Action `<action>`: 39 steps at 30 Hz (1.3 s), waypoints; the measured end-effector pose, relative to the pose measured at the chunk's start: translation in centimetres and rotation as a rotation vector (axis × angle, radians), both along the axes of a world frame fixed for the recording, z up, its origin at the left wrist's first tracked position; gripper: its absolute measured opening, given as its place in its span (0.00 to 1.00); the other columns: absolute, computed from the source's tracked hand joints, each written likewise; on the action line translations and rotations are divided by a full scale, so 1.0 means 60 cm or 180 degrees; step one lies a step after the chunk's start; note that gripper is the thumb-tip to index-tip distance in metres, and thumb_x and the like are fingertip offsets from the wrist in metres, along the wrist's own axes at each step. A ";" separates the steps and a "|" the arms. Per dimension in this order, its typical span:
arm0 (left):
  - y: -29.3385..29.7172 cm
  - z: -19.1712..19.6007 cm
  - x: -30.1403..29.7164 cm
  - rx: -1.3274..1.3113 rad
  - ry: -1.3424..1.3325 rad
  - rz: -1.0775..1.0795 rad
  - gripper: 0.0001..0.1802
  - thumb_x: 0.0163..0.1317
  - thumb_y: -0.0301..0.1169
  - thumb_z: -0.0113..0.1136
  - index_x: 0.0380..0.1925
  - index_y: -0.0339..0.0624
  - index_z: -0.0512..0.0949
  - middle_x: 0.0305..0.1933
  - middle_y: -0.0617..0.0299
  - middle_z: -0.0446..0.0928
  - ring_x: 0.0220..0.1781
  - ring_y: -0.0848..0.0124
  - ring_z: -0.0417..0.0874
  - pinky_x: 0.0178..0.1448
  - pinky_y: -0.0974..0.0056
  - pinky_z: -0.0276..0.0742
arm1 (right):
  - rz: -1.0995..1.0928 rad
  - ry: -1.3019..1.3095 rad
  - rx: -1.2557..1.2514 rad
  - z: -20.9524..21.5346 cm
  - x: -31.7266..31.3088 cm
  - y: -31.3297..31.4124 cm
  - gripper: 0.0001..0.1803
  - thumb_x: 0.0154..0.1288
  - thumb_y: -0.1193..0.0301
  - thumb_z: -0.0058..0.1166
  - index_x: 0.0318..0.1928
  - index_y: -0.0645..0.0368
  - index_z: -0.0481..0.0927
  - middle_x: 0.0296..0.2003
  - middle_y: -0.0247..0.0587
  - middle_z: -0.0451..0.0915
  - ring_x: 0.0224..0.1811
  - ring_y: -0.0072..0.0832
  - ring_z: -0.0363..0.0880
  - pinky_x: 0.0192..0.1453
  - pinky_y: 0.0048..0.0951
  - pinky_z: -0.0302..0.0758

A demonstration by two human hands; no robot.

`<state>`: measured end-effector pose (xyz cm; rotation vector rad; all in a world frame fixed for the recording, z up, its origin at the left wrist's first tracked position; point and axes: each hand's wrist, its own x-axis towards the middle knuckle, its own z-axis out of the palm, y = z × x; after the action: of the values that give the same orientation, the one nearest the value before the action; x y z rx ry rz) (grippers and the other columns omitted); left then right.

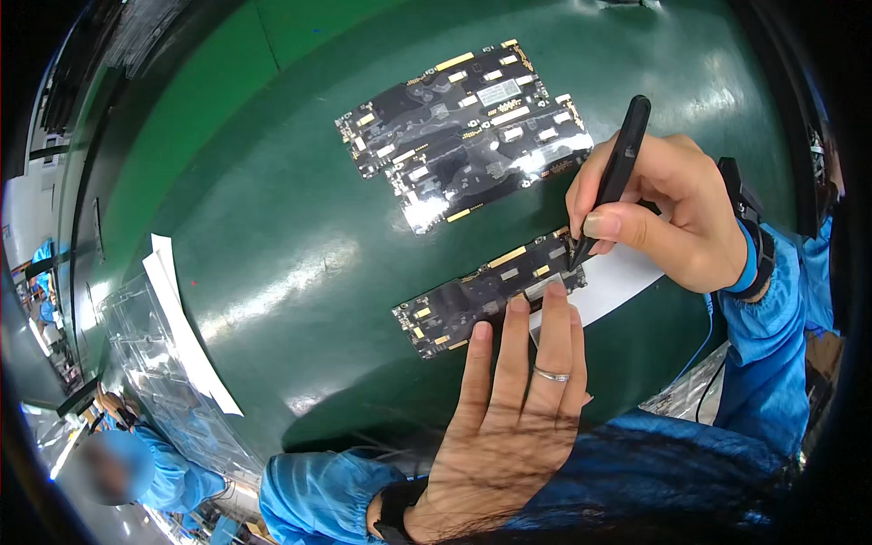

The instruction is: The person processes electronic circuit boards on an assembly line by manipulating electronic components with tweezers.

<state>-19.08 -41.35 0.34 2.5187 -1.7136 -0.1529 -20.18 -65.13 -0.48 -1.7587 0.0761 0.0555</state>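
Observation:
A long black circuit board (468,303) with gold contacts lies on the green table, slightly tilted. My left hand (509,409) rests with its fingers stretched out, the fingertips touching the board's near edge and holding nothing. In my right hand (677,209) a black pen-shaped tool (621,159) is gripped between thumb and fingers. Its narrow tip points down at the board's right end; whether it touches cannot be made out. Partly under my right hand lies a white sheet (618,282). Two more circuit boards, one farther (427,100) and one nearer (490,159), overlap beyond, both under shiny clear film.
A white strip (186,327) and clear plastic trays (159,354) lie along the table's left side. A blue cord (704,341) hangs from the band at my right wrist. At the lower left, another person (163,472) in blue is at work.

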 end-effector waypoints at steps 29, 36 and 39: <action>0.006 0.055 0.076 0.0163 0.0339 0.0983 0.32 0.51 0.33 0.74 0.56 0.38 0.75 0.54 0.50 0.76 0.48 0.51 0.79 0.49 0.50 0.76 | -0.0654 -0.0246 0.0512 -0.003 -0.002 -0.016 0.13 0.76 0.65 0.47 0.49 0.62 0.72 0.40 0.45 0.76 0.34 0.20 0.77 0.35 0.20 0.78; 0.002 0.083 0.258 -0.0706 0.0900 0.1052 0.25 0.57 0.29 0.72 0.54 0.38 0.76 0.48 0.54 0.78 0.41 0.59 0.80 0.46 0.57 0.75 | -0.0517 -0.0323 0.0844 0.005 -0.003 0.005 0.11 0.71 0.74 0.59 0.50 0.65 0.78 0.41 0.36 0.80 0.37 0.17 0.79 0.41 0.20 0.77; -0.032 0.090 0.278 -0.1395 -0.1078 0.1281 0.24 0.60 0.32 0.71 0.53 0.34 0.76 0.52 0.52 0.77 0.54 0.56 0.79 0.58 0.57 0.74 | 0.0210 -0.0668 -0.0090 0.012 -0.019 0.004 0.08 0.66 0.77 0.62 0.45 0.67 0.81 0.36 0.42 0.85 0.34 0.25 0.87 0.38 0.23 0.80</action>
<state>-2.41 -43.27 5.72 2.5649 -1.1121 0.6347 -21.35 -64.91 0.23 -1.7853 -0.1344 -0.0828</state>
